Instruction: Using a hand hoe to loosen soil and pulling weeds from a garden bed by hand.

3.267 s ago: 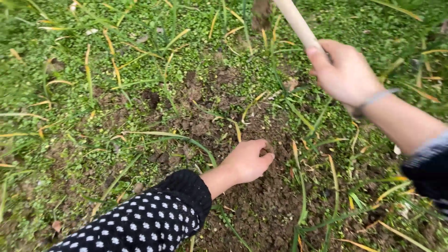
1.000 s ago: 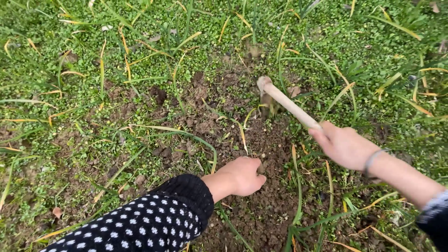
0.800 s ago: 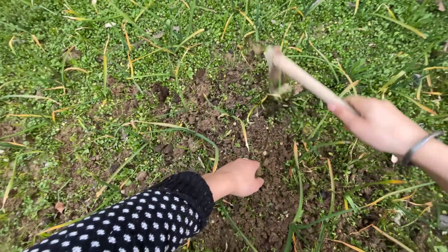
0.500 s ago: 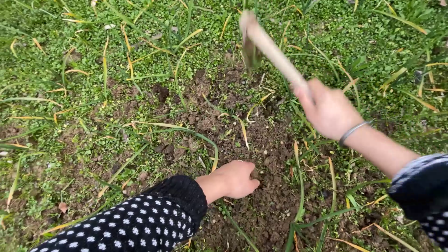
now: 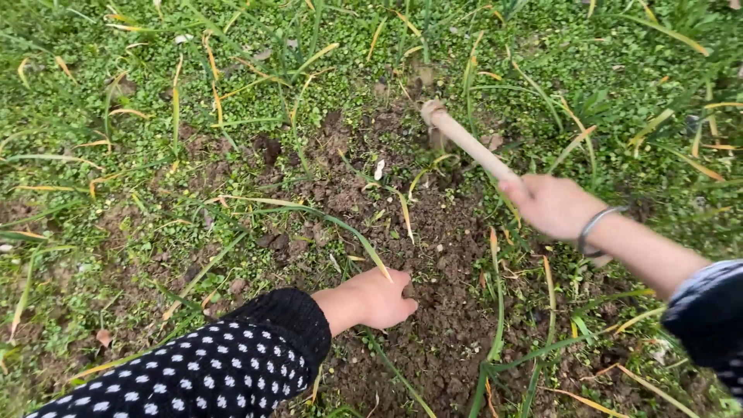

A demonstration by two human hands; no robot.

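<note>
Gripping a wooden tool handle point(image 5: 467, 142), right hand point(image 5: 556, 205) sits right of the bare soil patch point(image 5: 433, 255); fingers curled shut around the handle's near end. Handle slants up-left from the hand, far end down in dirt at the patch's upper edge; tool head hidden, kind unclear. Left hand point(image 5: 379, 298), in a black white-dotted sleeve point(image 5: 224, 368), rests on the patch's lower left part, fingers bent inward, tips pressed into loose soil; cannot tell if anything is pinched. Metal bracelet point(image 5: 594, 227) on right wrist. Grass blades point(image 5: 325, 220) cross the patch.
</note>
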